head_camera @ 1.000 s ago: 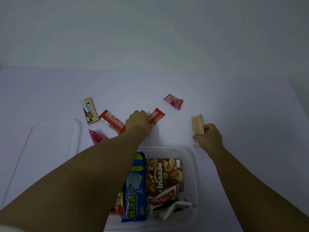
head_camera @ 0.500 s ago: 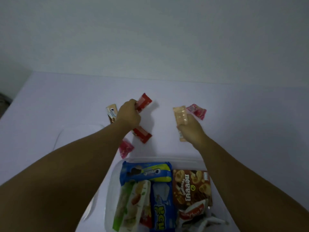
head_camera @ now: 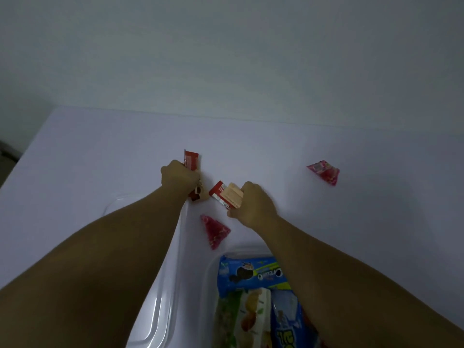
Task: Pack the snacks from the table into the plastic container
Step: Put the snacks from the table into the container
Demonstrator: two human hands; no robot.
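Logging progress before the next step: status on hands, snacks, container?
Left hand grips red bar. Right hand grips wafer. Two pink packets unpacked. Container unobstructed.

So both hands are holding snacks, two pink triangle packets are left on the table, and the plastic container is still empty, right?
Not quite: the plastic container already holds several packs, as the head view shows. The rest stands: the left hand and right hand each grip snacks, and two pink triangle packets lie on the table.
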